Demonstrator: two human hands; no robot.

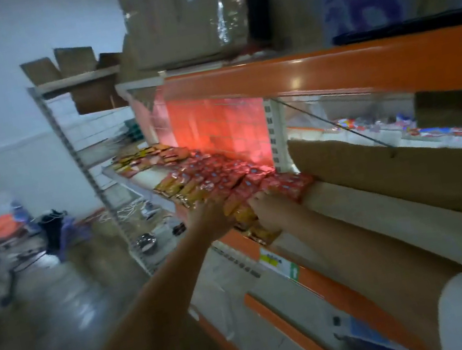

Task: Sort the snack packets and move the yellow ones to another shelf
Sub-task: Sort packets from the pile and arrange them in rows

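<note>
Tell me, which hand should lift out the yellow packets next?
Probably the right hand: it already lies on the yellow packets at the shelf's front edge. The left hand touches them only from the side, fingers spread over red packets.

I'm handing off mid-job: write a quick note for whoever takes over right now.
Left hand: on the yellow packets at the shelf's front edge; grip blurred.
Right hand: on the same bunch, beside the red packets; grip blurred.
More yellow ones lie further left on the shelf.
Done: cannot tell that any have been moved.
Left: lift this bunch out, carry it to another shelf, then fetch the rest.
</note>
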